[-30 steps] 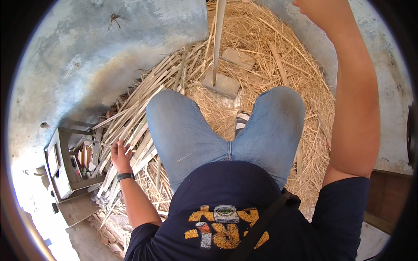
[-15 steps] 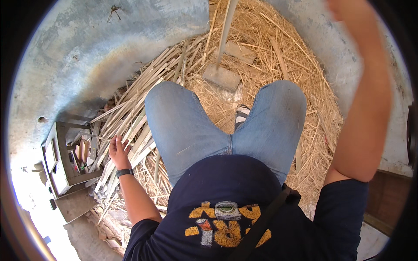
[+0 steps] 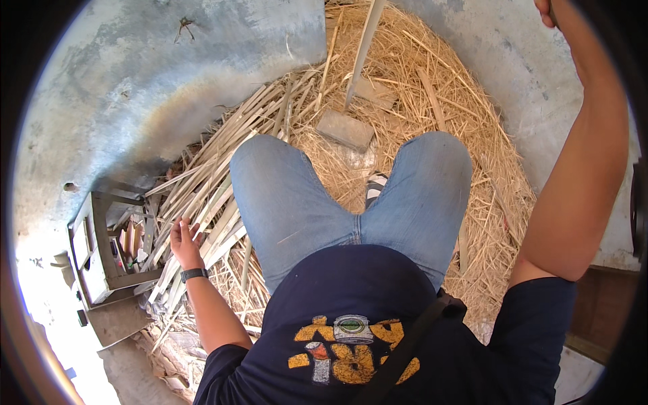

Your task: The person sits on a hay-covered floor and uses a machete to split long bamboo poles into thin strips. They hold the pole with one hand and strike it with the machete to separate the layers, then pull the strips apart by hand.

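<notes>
My left hand, with a dark watch on its wrist, hovers at or rests on a heap of split bamboo strips; its fingers are loosely bent and apart, and I see nothing in them. My right hand is raised to the upper right rim and partly cut off. Its fingers are curled, with a sliver of something dark beside them. A long pale strip slants down from the top edge, its lower end just behind a grey brick. What holds its upper end is out of view.
Thin straw-like shavings cover the floor between and right of my knees. A second flat block lies behind the brick. A wooden frame box with small items stands at left. Grey walls curve around; a strap crosses my shirt.
My right hand has gone farther out at the upper right rim and is less blurred. The pale strip's lower end has shifted right and up, off the brick. My left hand has barely moved.
</notes>
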The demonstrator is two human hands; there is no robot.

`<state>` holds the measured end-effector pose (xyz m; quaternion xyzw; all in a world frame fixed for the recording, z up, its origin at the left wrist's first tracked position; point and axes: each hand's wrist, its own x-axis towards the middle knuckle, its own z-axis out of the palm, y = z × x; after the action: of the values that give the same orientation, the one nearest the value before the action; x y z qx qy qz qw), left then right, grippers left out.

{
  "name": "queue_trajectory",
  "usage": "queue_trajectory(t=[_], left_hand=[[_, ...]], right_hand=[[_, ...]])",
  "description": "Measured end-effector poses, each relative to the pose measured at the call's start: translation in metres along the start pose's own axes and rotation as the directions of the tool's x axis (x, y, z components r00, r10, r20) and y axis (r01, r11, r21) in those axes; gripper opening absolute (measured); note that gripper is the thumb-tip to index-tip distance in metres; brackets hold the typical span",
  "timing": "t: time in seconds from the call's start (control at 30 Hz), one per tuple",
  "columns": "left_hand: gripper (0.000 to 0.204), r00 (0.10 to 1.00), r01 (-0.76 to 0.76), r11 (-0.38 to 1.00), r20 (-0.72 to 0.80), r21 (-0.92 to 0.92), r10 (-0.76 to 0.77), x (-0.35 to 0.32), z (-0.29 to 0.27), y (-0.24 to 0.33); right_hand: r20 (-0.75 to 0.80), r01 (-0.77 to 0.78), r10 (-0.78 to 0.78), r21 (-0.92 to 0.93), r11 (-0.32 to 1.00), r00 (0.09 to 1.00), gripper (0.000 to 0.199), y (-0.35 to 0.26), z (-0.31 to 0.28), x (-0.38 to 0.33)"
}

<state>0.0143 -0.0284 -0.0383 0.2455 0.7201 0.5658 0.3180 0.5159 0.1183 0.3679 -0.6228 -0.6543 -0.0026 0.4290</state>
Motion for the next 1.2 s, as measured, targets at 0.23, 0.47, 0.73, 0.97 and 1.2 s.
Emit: queue_trajectory(t=[0.23,0.47,0.73,0.97,1.2], left_hand=[[0.045,1.000,0.012,0.999,0.017,-0.038,-0.011,0.006,0.014,0.018],[0.042,1.000,-0.002,0.998,0.024,-0.065,0.003,0.008,0.015,0.021],[0.042,0.999,-0.029,0.999,0.037,-0.015,0.029,0.005,0.017,0.014],[0.037,1.000,-0.027,0.998,-0.001,-0.052,0.026,-0.003,0.020,0.025],[0.036,1.000,-0.007,0.998,-0.012,-0.067,0.006,-0.004,0.021,0.023]], right_hand=[[0.067,0.096,-0.092,-0.050,0.994,0.994,0.027,0.029,0.033,0.001],[-0.070,0.098,-0.102,-0.060,0.993,0.992,0.036,0.011,-0.003,0.013],[0.170,0.103,-0.110,0.051,0.993,0.979,0.033,0.048,0.054,0.001],[0.141,0.275,-0.261,-0.095,0.957,0.955,0.044,0.060,0.062,0.033],[0.234,0.164,-0.145,-0.064,0.984,0.961,0.044,0.056,0.051,0.032]])
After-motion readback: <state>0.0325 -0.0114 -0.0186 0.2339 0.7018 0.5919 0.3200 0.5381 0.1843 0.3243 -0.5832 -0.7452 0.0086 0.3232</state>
